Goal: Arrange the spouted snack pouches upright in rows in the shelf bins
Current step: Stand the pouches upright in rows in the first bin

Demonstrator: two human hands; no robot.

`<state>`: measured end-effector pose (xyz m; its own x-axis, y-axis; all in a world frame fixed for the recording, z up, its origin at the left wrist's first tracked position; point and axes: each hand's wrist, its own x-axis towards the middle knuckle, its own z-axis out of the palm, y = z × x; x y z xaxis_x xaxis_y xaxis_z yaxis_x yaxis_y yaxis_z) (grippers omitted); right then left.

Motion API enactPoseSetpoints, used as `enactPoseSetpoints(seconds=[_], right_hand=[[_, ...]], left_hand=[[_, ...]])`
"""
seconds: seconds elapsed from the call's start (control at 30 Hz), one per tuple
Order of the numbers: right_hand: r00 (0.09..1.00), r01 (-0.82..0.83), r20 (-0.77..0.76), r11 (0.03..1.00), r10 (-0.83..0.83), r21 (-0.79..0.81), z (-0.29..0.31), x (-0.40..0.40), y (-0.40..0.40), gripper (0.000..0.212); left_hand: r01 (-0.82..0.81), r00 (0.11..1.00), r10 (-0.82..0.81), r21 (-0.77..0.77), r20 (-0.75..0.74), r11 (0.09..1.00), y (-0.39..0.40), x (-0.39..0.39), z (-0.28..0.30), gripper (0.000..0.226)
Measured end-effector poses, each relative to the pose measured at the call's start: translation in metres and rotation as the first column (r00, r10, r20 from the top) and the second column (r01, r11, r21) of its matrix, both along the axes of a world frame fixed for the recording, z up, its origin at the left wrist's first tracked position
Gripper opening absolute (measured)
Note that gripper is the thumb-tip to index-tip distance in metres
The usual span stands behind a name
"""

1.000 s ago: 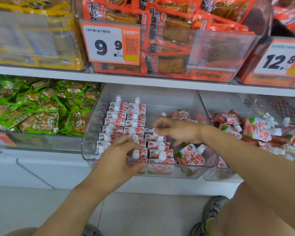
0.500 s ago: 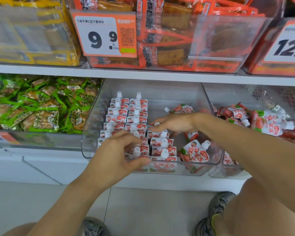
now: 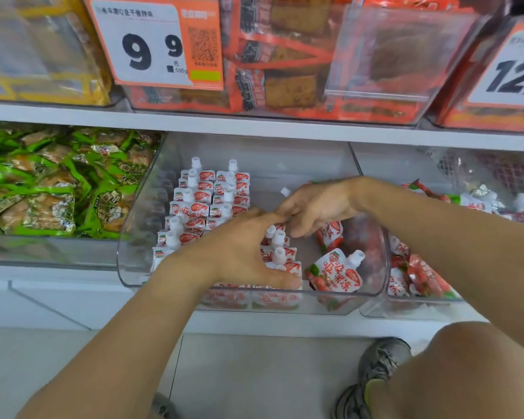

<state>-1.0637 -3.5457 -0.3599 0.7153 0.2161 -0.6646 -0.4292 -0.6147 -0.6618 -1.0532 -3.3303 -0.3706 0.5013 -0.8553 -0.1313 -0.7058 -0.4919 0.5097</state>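
Note:
A clear shelf bin (image 3: 372, 293) holds white and red spouted pouches. Upright rows of pouches (image 3: 206, 195) fill its left half. My left hand (image 3: 239, 255) lies over the front part of these rows, fingers stretched out, thumb against the foremost pouch by the bin's front wall. My right hand (image 3: 318, 207) reaches in from the right, and its bent fingers press on the tops of the pouches in the third row (image 3: 279, 240). The fingertips of both hands meet there. One loose pouch (image 3: 336, 273) leans at the front right, another (image 3: 330, 237) lies tilted behind it.
A second clear bin (image 3: 375, 309) on the right holds a loose heap of the same pouches (image 3: 421, 276). Green snack packs (image 3: 52, 192) fill the bin on the left. The shelf above (image 3: 254, 125) carries orange packs and price tags. My knee and shoe are below right.
My left hand slid up and right across the rows until its fingers met the right hand. My right hand sank lower onto the third row. The view has moved closer to the shelf.

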Motion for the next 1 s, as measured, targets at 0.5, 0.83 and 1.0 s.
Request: enactPoseSetpoints(seconds=[0.5,0.83,1.0], right_hand=[[0.757,-0.367,0.008,0.435,0.653,-0.822,0.029,-0.069,0.016,0.034],[0.640,0.320,0.713,0.743,0.287,-0.587,0.039,-0.023,0.002,0.026],[0.808,0.036,0.491,0.804,0.326,-0.593,0.004,0.027,0.018,0.030]], left_hand=[[0.003,1.000,-0.003,-0.044,0.003,0.999,0.003,0.004,-0.002,0.076],[-0.005,1.000,0.006,-0.072,0.018,0.997,0.004,0.000,-0.002,0.065],[0.010,0.998,-0.003,-0.110,0.061,0.994,0.008,-0.004,-0.005,0.069]])
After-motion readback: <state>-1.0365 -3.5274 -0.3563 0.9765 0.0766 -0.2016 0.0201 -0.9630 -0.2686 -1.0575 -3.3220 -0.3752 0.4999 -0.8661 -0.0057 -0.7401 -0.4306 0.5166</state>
